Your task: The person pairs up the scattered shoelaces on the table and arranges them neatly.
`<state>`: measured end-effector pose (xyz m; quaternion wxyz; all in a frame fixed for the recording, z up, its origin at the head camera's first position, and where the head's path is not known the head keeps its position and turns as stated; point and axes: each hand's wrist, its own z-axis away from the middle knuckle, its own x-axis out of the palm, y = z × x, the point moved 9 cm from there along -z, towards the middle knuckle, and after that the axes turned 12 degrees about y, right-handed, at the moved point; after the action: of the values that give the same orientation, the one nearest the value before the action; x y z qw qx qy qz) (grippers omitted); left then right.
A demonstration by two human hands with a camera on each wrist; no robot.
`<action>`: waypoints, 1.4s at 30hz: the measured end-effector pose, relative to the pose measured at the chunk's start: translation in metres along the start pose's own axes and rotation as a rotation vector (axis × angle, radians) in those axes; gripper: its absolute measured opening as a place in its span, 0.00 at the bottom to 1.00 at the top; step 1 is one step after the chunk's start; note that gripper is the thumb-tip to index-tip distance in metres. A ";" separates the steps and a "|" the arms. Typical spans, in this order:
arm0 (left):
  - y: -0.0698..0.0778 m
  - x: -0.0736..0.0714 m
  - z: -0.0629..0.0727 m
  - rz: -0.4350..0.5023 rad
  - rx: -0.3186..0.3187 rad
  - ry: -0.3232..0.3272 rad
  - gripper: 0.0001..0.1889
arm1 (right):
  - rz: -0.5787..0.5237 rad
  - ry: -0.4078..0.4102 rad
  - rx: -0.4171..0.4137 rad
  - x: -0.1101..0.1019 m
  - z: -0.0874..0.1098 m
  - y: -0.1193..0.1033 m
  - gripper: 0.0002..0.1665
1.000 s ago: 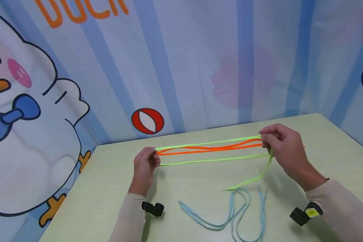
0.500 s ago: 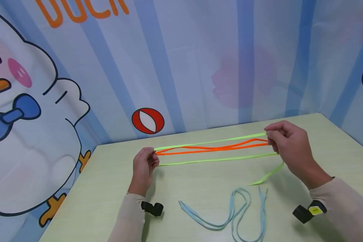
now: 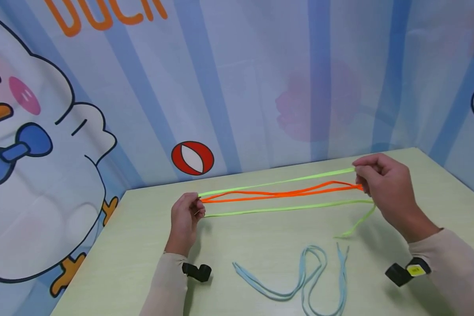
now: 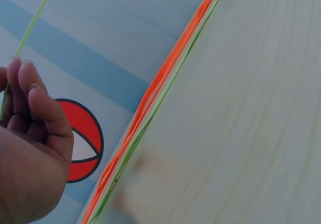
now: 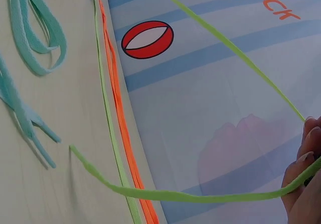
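A flat yellow-green shoelace (image 3: 276,181) is stretched taut above the table between my two hands, and both pinch it. My left hand (image 3: 184,221) holds its left end between thumb and fingertips; the left wrist view shows the lace running out past the fingertips (image 4: 26,62). My right hand (image 3: 391,188) pinches the other end, with a loose tail (image 5: 185,198) hanging from it. Behind and below lie orange shoelaces (image 3: 284,194) on the table, lengthwise, with another yellow-green strand (image 3: 284,208) parallel on the near side. Their ends are partly hidden by my hands in the head view.
Light blue shoelaces (image 3: 278,297) lie in loose loops on the pale table (image 3: 142,254), nearer to me. A blue striped cloth backdrop (image 3: 253,87) with cartoon ducks stands behind the table's far edge. Both wrists carry small black cameras (image 3: 399,275).
My right hand has moved to the right and slightly up, drawing the green lace along, its tail shifting right with it. My left hand has moved slightly left. The orange and blue laces stay put.
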<state>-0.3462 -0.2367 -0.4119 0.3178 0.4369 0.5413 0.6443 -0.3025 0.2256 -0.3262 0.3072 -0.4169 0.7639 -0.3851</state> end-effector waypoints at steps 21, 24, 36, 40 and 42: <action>0.001 -0.012 -0.005 -0.040 -0.039 0.022 0.13 | 0.097 0.026 0.029 -0.008 -0.006 0.015 0.11; 0.001 -0.013 -0.006 -0.040 -0.045 0.026 0.13 | 0.114 0.026 0.033 -0.009 -0.006 0.017 0.13; -0.004 -0.022 -0.011 -0.093 -0.076 0.051 0.16 | 0.196 -0.027 0.075 -0.009 -0.007 0.037 0.20; -0.005 -0.028 -0.012 -0.121 -0.098 0.072 0.17 | 0.216 -0.031 0.088 -0.008 -0.008 0.042 0.21; -0.005 -0.029 -0.013 -0.117 -0.101 0.075 0.18 | 0.227 -0.034 0.095 -0.008 -0.008 0.044 0.21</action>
<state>-0.3463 -0.2670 -0.4237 0.3561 0.3636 0.5441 0.6670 -0.3227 0.2511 -0.3579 0.3809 -0.3192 0.7819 -0.3765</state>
